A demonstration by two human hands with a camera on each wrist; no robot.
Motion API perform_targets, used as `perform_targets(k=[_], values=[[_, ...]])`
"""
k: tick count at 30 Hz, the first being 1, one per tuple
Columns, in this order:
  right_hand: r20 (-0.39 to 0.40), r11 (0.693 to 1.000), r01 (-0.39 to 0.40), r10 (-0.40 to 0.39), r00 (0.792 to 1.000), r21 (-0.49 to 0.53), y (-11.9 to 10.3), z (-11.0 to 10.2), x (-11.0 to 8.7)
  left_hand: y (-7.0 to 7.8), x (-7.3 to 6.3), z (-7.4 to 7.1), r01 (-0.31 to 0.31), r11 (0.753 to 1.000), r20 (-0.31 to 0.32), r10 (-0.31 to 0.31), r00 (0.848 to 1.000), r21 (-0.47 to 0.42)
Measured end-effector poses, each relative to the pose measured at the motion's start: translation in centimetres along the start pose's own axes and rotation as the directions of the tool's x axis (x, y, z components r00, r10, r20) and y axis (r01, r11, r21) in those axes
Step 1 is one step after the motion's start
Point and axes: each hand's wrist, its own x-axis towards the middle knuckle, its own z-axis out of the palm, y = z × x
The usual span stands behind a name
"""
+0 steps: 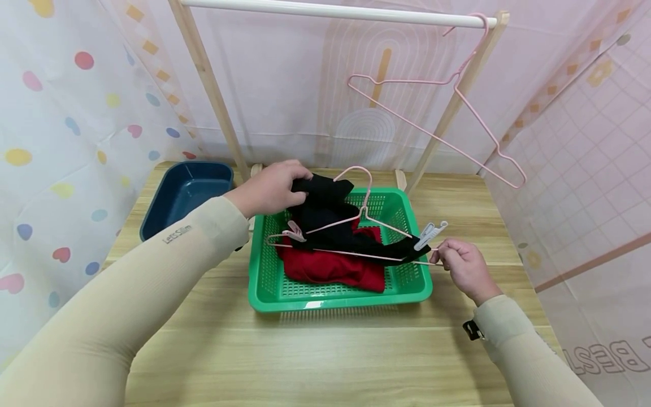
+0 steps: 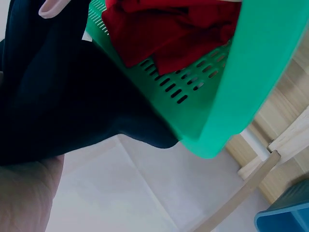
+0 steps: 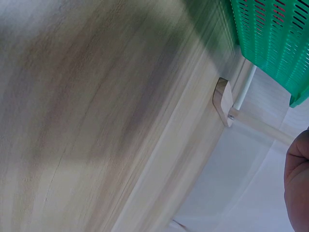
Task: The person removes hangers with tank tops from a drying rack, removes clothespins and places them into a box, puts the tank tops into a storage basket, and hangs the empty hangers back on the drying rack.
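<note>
Right hand (image 1: 465, 268) pinched lower pink hanger (image 1: 363, 213), left hand (image 1: 272, 189) gripped black garment (image 1: 320, 213); a hard tug could've popped the grey peg (image 1: 428, 237) (bite unclear from here).

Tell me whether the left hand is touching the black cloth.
Touching. The head view shows it: the left hand pinches the black cloth between thumb and fingers.
</note>
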Motion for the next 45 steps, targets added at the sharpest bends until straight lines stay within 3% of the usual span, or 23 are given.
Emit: perform_targets(k=[13, 20, 29, 37, 45], values=[[-0.010, 0.997, 0.003, -0.003, 1.000, 0.073, 0.0, 0.2, -0.2, -0.3, -0.8, 0.7, 0.014, 0.998, 0.059, -0.011, 0.998, -0.056], [-0.022, 0.992, 0.000, 0.003, 1.000, 0.129, 0.1, 0.3, -0.3, -0.1, -1.0, 0.6, 0.010, 0.996, 0.043, -0.006, 0.999, -0.092], [-0.049, 0.992, 0.018, -0.012, 0.999, 0.123, 0.1, 0.5, -0.3, 0.1, -1.3, -0.1, 0.005, 0.993, 0.022, -0.002, 1.000, -0.115], [-0.074, 0.990, 0.042, -0.032, 0.997, 0.137, -0.1, 0.6, -0.4, 0.6, -1.6, 0.0, -0.049, 0.991, 0.005, 0.050, 0.999, -0.126], [-0.066, 0.990, 0.050, -0.041, 0.997, 0.132, -0.2, 0.5, -0.4, 0.1, -1.5, 0.7, 0.014, 0.991, 0.067, -0.005, 0.998, -0.134]])
